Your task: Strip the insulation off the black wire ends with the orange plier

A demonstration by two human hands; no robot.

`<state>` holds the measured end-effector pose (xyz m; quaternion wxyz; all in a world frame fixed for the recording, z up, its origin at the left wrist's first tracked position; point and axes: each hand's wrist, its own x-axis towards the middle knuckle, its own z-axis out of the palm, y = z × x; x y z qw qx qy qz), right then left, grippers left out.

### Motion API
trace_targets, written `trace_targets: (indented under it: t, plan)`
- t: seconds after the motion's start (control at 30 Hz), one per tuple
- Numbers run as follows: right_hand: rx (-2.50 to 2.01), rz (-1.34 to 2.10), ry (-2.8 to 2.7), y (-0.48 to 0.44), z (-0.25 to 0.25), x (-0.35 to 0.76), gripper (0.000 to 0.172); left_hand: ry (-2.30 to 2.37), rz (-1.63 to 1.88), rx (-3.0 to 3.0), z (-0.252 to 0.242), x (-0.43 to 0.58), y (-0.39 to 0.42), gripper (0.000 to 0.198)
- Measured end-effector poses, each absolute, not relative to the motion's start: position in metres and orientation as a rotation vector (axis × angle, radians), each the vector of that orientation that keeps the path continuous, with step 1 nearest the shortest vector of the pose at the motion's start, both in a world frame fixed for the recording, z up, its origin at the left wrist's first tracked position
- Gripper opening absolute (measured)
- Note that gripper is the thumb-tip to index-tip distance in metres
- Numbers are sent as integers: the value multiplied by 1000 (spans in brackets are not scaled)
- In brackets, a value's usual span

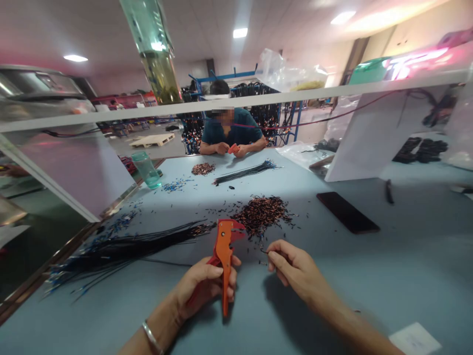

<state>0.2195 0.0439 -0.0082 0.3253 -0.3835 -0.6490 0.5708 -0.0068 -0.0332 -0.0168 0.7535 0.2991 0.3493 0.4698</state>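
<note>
My left hand [207, 286] is wrapped round an orange and red wire stripper [224, 251], held upright with its jaws at the top pointing right. To the right of the tool, my right hand [291, 266] pinches a thin black wire [263, 252] between thumb and fingertips; only a short end of it shows. Wire and jaws are apart. Just beyond the stripper lies a heap of short black and copper-coloured wire scraps [264, 213]. On the left, a bundle of long black wires [133, 249] spreads across the table, with blue tips at its near left end.
Across the table [369, 276] a co-worker [236, 125] holds an orange-red tool. Near them lie another wire bundle [246, 172] and a scrap pile [203, 168]. A phone [347, 212] rests at right, a green bottle [147, 170] at left. A white shelf [236, 102] spans above.
</note>
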Motion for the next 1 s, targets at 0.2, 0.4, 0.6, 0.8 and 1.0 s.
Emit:
trace_targets:
  t: [0.2,0.4,0.6,0.8,1.0]
  plan:
    - [-923,1353,-1720,43,-9,224,19,788,936,728,-12,7,-42,41]
    - [-903,1011,-1851,40,-4,226,19,753,890,706,-14,13,-44,42]
    - [-891,914,-1876,38,-5,224,19,727,868,692,-16,13,-44,41]
    - [-861,900,-1919,37,-8,222,18,718,860,695,-16,16,-46,40]
    - [-850,861,-1941,34,-6,222,18,721,853,693,-16,15,-47,40]
